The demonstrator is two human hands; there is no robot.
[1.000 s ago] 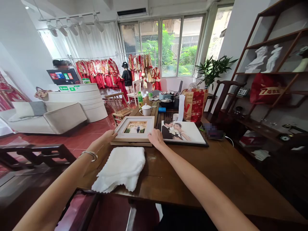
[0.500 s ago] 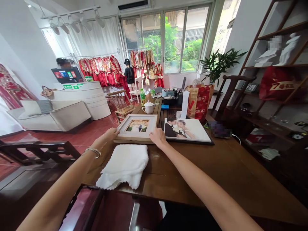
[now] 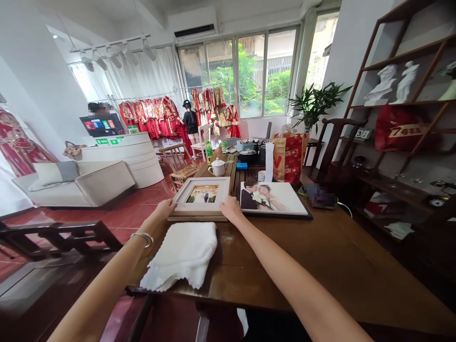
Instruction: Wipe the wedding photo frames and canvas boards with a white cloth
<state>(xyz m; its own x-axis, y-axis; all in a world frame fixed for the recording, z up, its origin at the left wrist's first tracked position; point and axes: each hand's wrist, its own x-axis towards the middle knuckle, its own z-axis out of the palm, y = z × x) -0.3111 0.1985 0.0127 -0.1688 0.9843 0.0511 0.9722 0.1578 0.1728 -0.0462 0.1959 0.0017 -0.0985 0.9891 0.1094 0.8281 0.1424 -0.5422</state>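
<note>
A white picture frame (image 3: 182,192) with a small photo inside lies on top of a pale box or second frame (image 3: 199,218) on the wooden table. My left hand (image 3: 164,209) grips its left edge, fingers closed around the side. On the opposite edge, my right hand (image 3: 231,208) is closed the same way. Just nearer to me lies a white cloth (image 3: 183,251), folded and flat. To the right of the frame rests a large wedding photo panel (image 3: 281,199) with a dark edge.
Behind the frame stand a white lidded teacup (image 3: 217,167), a green bottle (image 3: 209,153) and a blue box (image 3: 242,166). A red paper bag (image 3: 292,159) and a phone (image 3: 320,195) with a cable are at the right. Two people are farther back, by the counter (image 3: 124,164) and clothes rack.
The camera view has tilted up slightly, so the scene sits lower. Both hands stay on the picture frame, which looks little moved on the table.
</note>
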